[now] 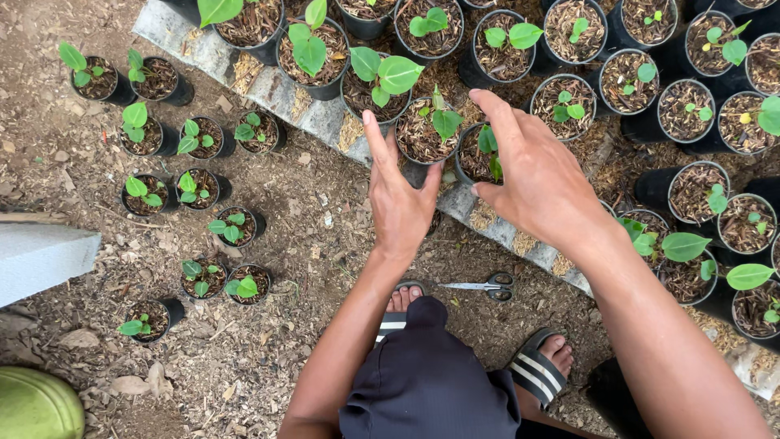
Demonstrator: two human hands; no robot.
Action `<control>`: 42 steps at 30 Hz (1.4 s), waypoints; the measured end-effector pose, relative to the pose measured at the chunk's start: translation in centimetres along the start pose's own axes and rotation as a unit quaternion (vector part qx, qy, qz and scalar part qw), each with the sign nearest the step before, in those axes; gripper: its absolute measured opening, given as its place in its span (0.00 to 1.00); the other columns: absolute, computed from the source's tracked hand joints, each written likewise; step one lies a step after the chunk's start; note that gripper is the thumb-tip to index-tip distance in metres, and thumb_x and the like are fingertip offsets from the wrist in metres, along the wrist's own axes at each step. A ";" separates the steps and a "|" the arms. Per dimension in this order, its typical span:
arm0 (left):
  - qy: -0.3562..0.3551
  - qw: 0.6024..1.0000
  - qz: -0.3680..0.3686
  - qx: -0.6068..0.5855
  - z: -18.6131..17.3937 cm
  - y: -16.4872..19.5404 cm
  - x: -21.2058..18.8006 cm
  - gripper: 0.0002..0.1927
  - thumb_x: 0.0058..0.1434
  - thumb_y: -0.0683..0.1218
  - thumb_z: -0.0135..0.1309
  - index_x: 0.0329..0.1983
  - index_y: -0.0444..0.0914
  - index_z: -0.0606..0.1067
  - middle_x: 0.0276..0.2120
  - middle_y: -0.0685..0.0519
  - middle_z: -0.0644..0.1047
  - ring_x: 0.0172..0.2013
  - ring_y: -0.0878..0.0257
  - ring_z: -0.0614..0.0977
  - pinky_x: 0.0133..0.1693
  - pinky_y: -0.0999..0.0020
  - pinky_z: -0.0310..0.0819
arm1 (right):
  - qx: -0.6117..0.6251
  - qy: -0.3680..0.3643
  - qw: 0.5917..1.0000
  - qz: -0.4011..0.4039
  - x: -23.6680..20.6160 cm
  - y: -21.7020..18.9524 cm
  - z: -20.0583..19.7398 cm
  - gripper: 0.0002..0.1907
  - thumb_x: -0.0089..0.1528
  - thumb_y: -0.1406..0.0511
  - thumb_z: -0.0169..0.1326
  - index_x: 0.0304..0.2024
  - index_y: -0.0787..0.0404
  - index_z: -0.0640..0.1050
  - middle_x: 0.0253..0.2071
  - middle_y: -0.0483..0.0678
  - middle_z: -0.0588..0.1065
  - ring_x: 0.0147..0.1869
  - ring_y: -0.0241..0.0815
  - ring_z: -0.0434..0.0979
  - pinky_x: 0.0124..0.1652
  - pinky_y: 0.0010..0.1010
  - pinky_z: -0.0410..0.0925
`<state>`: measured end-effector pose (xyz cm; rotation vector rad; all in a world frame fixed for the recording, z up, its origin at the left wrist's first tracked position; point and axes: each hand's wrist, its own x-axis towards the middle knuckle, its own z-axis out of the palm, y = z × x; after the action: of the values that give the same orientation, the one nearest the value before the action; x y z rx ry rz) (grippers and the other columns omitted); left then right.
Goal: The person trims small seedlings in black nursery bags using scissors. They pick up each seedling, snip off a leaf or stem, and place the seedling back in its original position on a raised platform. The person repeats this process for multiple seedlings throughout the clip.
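From my remote seat I saw the left hand (pixel 398 199) spread open, fingers straight and pointing up the frame, its fingertips at the near rim of a small black pot (pixel 424 134) that held a green seedling (pixel 444 122). Whether the fingertips actually touched the rim I could not tell; the hand gripped nothing. The right hand (pixel 540 183) was open too, fingers curved and apart, arched over a second black pot (pixel 479 154) just beside the first, with the thumb near that pot's right side and the fingertips above its leaves. It had not closed on the pot.

Both pots stood on a grey concrete curb (pixel 280 93) that ran diagonally across the view, at the front edge of a crowd of similar pots filled with brown husk mix. Further along the same row, larger-leaved seedlings (pixel 390 75) rose just behind the left hand.

Below the hands, on the bare mulch-strewn ground, a pair of scissors (pixel 487 285) lay shut, near the toes of the person's left foot. Both feet wore black sandals with white stripes (pixel 536 367), and dark shorts (pixel 426 382) filled the bottom centre.

Well apart to the left, a loose cluster of small pots (pixel 195 191) stood on the dirt. A pale concrete block (pixel 45 256) jutted in from the left edge, and a green rounded object (pixel 36 405) sat in the bottom-left corner.
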<state>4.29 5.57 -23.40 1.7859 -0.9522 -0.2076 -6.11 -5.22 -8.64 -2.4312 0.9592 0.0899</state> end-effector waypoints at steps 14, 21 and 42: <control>-0.004 0.999 0.036 0.034 -0.6 -0.9 -0.3 0.60 0.60 0.42 0.68 0.79 0.32 0.34 0.66 0.27 0.68 0.66 0.34 0.72 0.66 0.50 0.69 | -0.004 0.003 1.000 -0.006 0.0 0.5 0.2 0.56 0.49 0.67 0.70 0.73 0.55 0.53 0.63 0.68 0.68 0.65 0.67 0.68 0.60 0.51 0.63; 0.021 0.998 0.061 0.015 -2.1 -1.7 -2.5 0.57 0.64 0.42 0.67 0.79 0.32 0.36 0.65 0.31 0.69 0.65 0.42 0.75 0.68 0.50 0.70 | -0.031 0.020 0.997 -0.068 -0.1 0.5 -0.1 0.61 0.46 0.62 0.73 0.75 0.58 0.52 0.64 0.72 0.66 0.65 0.70 0.66 0.60 0.51 0.60; 0.013 0.998 -0.019 0.060 -6.4 -5.5 -8.8 0.04 0.66 0.37 0.57 0.42 0.33 0.79 0.36 0.46 0.82 0.34 0.61 0.83 0.36 0.67 0.79 | -0.028 0.185 0.971 -0.149 -1.8 0.1 1.2 0.04 0.71 0.69 0.63 0.43 0.66 0.82 0.41 0.53 0.80 0.45 0.49 0.81 0.48 0.38 0.72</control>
<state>4.67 16.88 -27.88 1.9125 -0.9293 -0.1527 -7.39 -3.54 -9.31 -2.6681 0.7333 -0.4639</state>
